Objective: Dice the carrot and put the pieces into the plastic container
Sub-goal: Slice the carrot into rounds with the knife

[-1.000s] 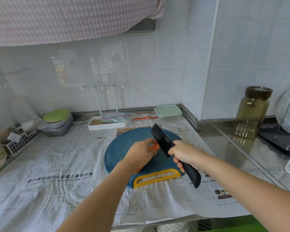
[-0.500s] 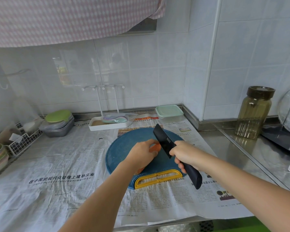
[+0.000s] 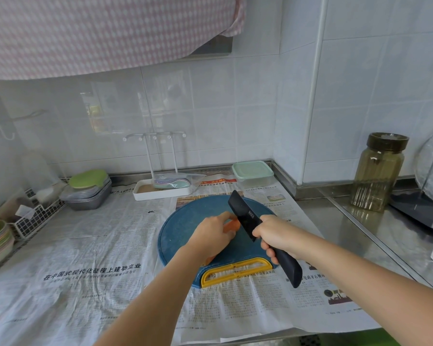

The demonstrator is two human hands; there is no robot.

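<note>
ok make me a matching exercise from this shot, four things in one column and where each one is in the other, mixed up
1 carrot
2 knife
3 plastic container
4 glass jar

a gripped by the right hand
b far right, dark lid on
c under the left hand on the blue board
d behind the board, green lid on

Pairs: 1-c, 2-a, 3-d, 4-b

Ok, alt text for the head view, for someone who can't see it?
A person's left hand holds a carrot on a round blue cutting board while the right hand grips a black knife, blade beside the carrot's exposed end. A plastic container with a green lid stands behind the board on the newspaper-covered counter.
</note>
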